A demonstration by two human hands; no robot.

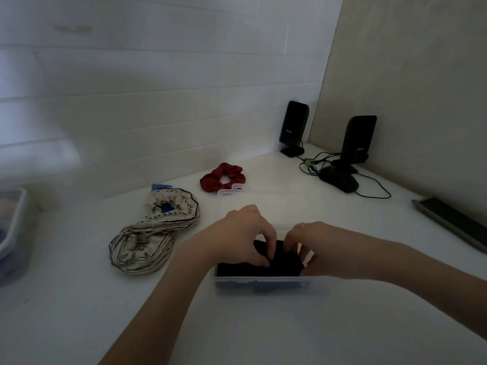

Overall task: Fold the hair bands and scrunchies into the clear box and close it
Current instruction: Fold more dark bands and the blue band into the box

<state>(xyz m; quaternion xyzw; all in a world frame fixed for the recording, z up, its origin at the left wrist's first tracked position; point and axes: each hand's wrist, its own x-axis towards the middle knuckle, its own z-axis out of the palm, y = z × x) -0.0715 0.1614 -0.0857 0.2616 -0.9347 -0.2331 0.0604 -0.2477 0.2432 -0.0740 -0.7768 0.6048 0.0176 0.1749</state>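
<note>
Both hands work over the clear box [266, 283], which sits on the white table [263, 333] near the person, its long axis running left to right. The lid [233, 190] stands open on the far side.

The left hand [246, 233] curls its fingers down onto a black band [279, 262] that already lies inside the box, pinching the fabric near the box's middle. The right hand [313, 246] grips the right end of the same band, fingers bent over its far edge and thumb on the near side. The band lies lengthwise along the box, and it appears to fill most of the floor.

Two items remain outside. The striped band [155, 230], twisted into a figure-eight, lies left of the box with its long axis running from near-left to far-right. The red scrunchie [222, 177] lies beyond the box, just left of the lid's far edge.

Judgement: the striped band is the closer item and lies on the left hand's side, so the left hand is better placed to fetch it once the black band is pressed flat. Its length exceeds the box's width, so folding is needed before insertion. The scrunchie sits beyond the lid, reachable by either hand.
</note>
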